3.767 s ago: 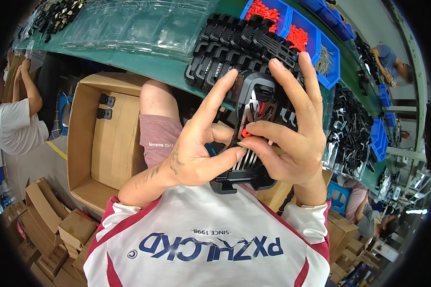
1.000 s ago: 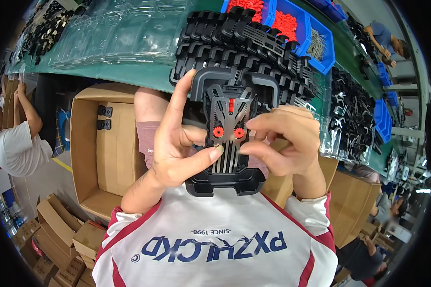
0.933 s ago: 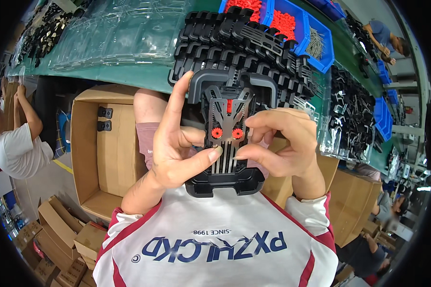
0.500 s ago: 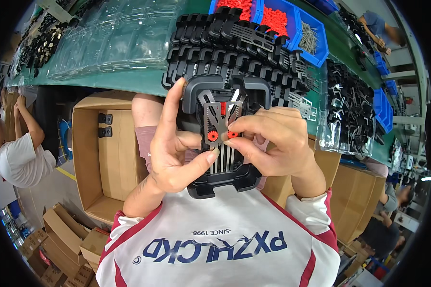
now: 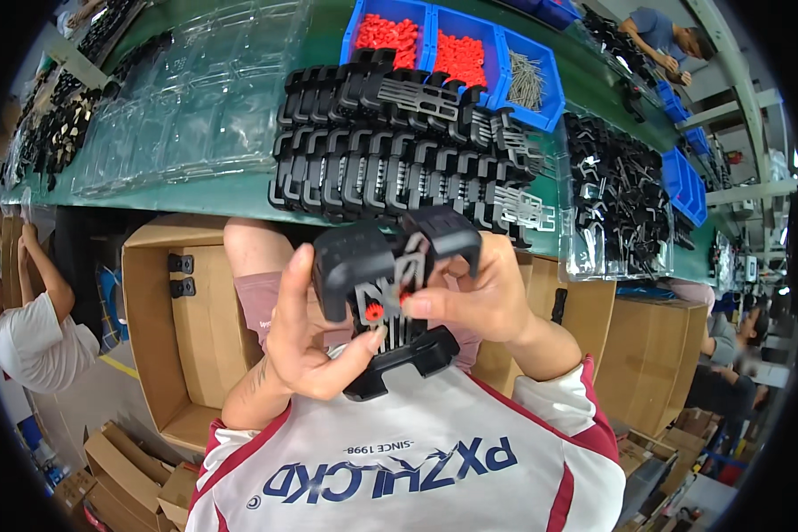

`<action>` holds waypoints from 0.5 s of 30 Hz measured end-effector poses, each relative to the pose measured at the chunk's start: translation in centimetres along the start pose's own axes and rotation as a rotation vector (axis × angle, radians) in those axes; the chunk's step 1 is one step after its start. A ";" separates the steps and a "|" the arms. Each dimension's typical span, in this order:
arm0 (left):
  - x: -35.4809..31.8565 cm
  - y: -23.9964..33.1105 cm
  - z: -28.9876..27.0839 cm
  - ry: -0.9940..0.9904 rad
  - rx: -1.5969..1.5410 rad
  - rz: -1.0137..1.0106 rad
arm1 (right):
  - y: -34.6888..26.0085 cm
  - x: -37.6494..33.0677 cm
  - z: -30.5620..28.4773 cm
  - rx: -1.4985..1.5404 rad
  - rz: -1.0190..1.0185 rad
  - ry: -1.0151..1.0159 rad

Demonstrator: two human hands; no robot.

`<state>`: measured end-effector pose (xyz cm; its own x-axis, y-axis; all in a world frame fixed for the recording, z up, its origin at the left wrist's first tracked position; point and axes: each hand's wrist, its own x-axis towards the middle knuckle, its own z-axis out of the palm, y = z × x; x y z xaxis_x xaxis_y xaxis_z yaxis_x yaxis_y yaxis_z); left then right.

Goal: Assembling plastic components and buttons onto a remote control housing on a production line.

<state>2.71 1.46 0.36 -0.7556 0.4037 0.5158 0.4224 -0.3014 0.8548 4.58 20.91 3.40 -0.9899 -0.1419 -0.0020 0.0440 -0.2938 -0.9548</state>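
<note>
Your left hand (image 5: 315, 341) and right hand (image 5: 479, 297) both grip the black plastic frame (image 5: 390, 293), fingers closed on its sides, right fingertips pinching at a red plug (image 5: 374, 312). You hold it off the green bench (image 5: 230, 191), just short of its near edge, over your lap. Rows of black frames (image 5: 399, 151) crowd that edge; open room lies only between bench and chest.

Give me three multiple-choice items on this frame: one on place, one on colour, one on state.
1. Where do the stacked black frames lie?
A. on the green bench
B. in the cardboard box
C. on the floor

2. What colour are the small caps on the held part?
A. blue
B. red
C. white

3. How is the black plastic part held?
A. left hand alone
B. resting on the bench
C. both hands, off the bench

Answers: 1 A, the stacked black frames sit in rows on the green bench. 2 B, the small caps show red. 3 C, the left hand and right hand grip the black plastic part in the air.
</note>
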 end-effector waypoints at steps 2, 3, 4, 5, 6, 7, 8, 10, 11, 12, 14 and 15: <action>-0.2 -0.5 -0.4 0.014 -0.016 -0.093 | -2.0 1.2 -1.0 -0.186 0.135 -0.080; -0.3 -0.6 -0.6 0.025 -0.022 -0.139 | -3.1 2.2 -2.1 -0.371 0.276 -0.159; -0.6 -0.3 -0.6 0.022 -0.014 -0.117 | -2.1 3.3 -5.1 -0.481 -0.038 -0.103; -0.7 -0.3 -0.8 0.091 -0.069 -0.156 | -4.2 5.3 -6.8 -0.400 0.034 0.098; -0.7 -0.2 -0.8 0.152 -0.126 -0.196 | -4.5 7.2 -9.4 -0.499 -0.090 0.329; -0.8 -0.1 -0.9 0.217 -0.182 -0.235 | -4.8 9.5 -11.8 -0.710 -0.148 0.598; -0.7 0.2 -0.7 0.275 -0.234 -0.279 | -4.7 11.3 -15.8 -0.864 -0.100 0.720; -0.6 0.3 -0.4 0.257 -0.248 -0.268 | -2.9 14.3 -22.7 -1.083 -0.011 0.847; -0.7 0.3 -0.4 0.262 -0.253 -0.263 | -1.6 15.8 -24.2 -1.084 -0.018 0.847; -0.6 0.3 -0.4 0.264 -0.258 -0.258 | -0.3 17.0 -25.7 -1.199 -0.012 0.910; -0.6 0.3 -0.5 0.275 -0.255 -0.255 | 1.0 18.8 -27.1 -1.310 -0.007 0.961; -0.6 0.3 -0.5 0.279 -0.256 -0.260 | 1.2 19.3 -27.7 -1.285 0.006 0.965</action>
<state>3.03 0.68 0.29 -0.9409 0.2569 0.2208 0.0900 -0.4389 0.8940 -18.24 43.98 -6.04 -0.7233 0.6261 0.2912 0.4032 0.7253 -0.5579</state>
